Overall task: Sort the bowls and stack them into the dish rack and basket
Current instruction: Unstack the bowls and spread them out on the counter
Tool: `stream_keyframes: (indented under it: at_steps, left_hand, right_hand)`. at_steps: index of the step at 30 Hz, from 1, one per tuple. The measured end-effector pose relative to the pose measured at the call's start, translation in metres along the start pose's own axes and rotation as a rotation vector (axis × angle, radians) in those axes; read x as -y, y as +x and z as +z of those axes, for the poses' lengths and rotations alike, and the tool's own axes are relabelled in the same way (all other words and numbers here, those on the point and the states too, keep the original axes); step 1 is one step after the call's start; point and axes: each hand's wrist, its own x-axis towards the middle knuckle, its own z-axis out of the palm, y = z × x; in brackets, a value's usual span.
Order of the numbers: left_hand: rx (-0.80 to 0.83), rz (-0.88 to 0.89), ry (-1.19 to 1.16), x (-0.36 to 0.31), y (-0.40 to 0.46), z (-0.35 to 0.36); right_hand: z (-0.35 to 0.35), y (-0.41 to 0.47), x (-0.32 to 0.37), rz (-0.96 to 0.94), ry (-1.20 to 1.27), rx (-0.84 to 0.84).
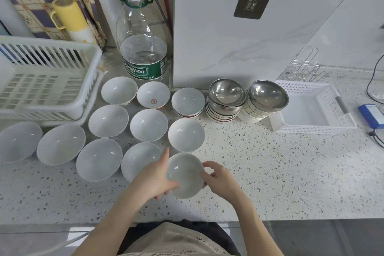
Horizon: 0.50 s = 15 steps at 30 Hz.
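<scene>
Both hands hold one small white bowl (185, 174) just above the counter's front middle. My left hand (154, 181) grips its left rim, thumb inside; my right hand (220, 181) pinches its right rim. Several white bowls (148, 124) are spread over the counter left of and behind it, one with a red mark (153, 94). Two stacks topped by steel bowls (227, 91) (268, 94) stand at the back. A white dish rack (41, 81) sits far left. A white basket (311, 106) sits at the right.
A large water bottle (143, 33) stands behind the bowls beside a white wall panel. A yellow flask (70, 18) is at the back left. A blue device (372, 114) with a cable lies right of the basket. A wire rack (301, 68) stands behind the basket.
</scene>
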Motion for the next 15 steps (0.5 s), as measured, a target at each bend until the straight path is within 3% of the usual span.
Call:
stream_keyframes:
  at_steps: [4,9,15]
  left_hand:
    - [-0.128,0.051,-0.153,-0.013,0.015,-0.019]
    - [-0.333,0.045,-0.377,-0.038,0.069,-0.047]
    - [-0.441,-0.026,-0.259,-0.062,0.129,-0.084]
  right_hand:
    - [-0.023,0.006,0.008,0.032,0.012,-0.051]
    - [-0.06,0.021,0.027,-0.002,0.187,-0.368]
    - [-0.099,0.042,0.054,0.011,0.214,-0.657]
